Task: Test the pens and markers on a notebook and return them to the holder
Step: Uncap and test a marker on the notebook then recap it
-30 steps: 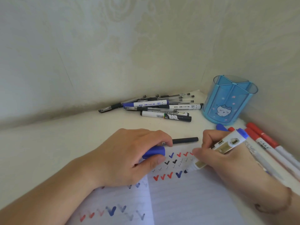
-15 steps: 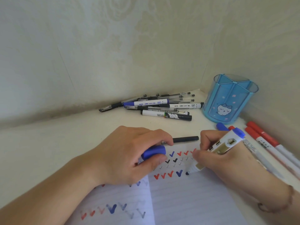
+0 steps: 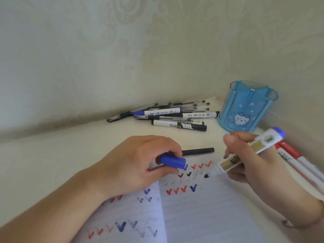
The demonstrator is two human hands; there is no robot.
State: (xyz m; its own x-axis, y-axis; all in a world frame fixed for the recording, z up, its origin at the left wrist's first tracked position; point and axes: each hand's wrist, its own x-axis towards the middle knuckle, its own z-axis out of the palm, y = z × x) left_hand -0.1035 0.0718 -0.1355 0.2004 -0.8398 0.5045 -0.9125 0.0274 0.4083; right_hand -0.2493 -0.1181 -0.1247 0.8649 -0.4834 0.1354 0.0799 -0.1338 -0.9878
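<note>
1. The open notebook [image 3: 201, 216] lies nearest, its lined pages carrying rows of red, blue and black check marks; its near edge runs out of the bottom of the view.
2. The left hand [image 3: 140, 165] rests on the notebook's upper left part, fingers curled round a blue marker cap [image 3: 172, 161] whose open end points right, toward the marker tip.
3. The right hand [image 3: 249, 165] grips a white marker with a blue end [image 3: 245, 153], thumb on top and fingers wrapped beneath. The marker slants down to the left, its dark tip just above or at the paper, beside a fresh dark blot; contact cannot be told. Cap and tip stand near each other, with a gap of page between.
4. A black pen [image 3: 198, 152] lies flat just beyond the notebook's top edge, partly hidden by the left hand.
5. Red-capped markers [image 3: 287, 151] lie along the right edge of the white desk [image 3: 70, 148], behind the right hand.
6. Farther back, a heap of pens and whiteboard markers [image 3: 175, 116] lies against the wall.
7. The blue translucent pen holder [image 3: 245, 109], divided into compartments, stands upright in the far right corner, walls close behind and beside it.
</note>
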